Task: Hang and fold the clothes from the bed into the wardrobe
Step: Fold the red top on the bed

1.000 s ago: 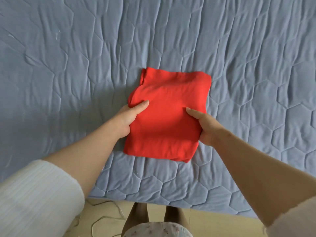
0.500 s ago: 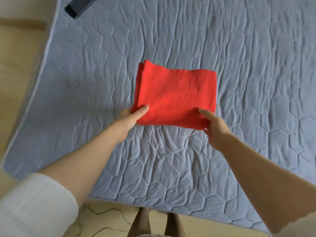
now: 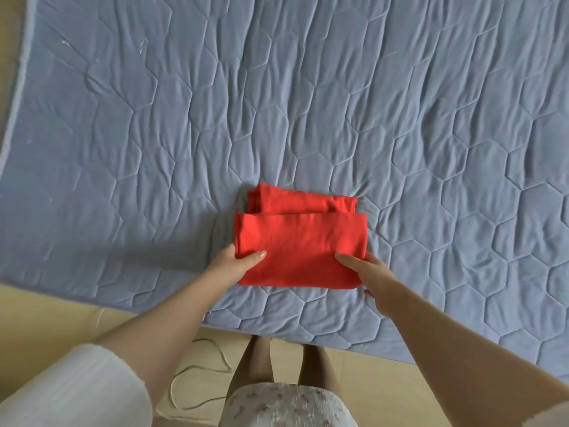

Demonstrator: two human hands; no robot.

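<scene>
A folded red garment [image 3: 301, 241] lies on the blue quilted bed cover [image 3: 184, 134], close to the bed's near edge. Its near half is doubled over the far half, which still peeks out behind. My left hand [image 3: 231, 265] grips the garment's near-left corner, thumb on top and fingers beneath. My right hand [image 3: 369, 272] grips the near-right corner the same way. No wardrobe is in view.
The bed's near edge [image 3: 277, 331] runs just in front of my legs. A thin white cable [image 3: 197, 374] lies looped on the pale floor at my feet. The bed's left edge [image 3: 18, 72] shows at the far left.
Both hands carried the garment's near edge up and over, folding it in half away from me. The bundle now sits nearer the bed's edge in the frame, and the phone has left the view.
</scene>
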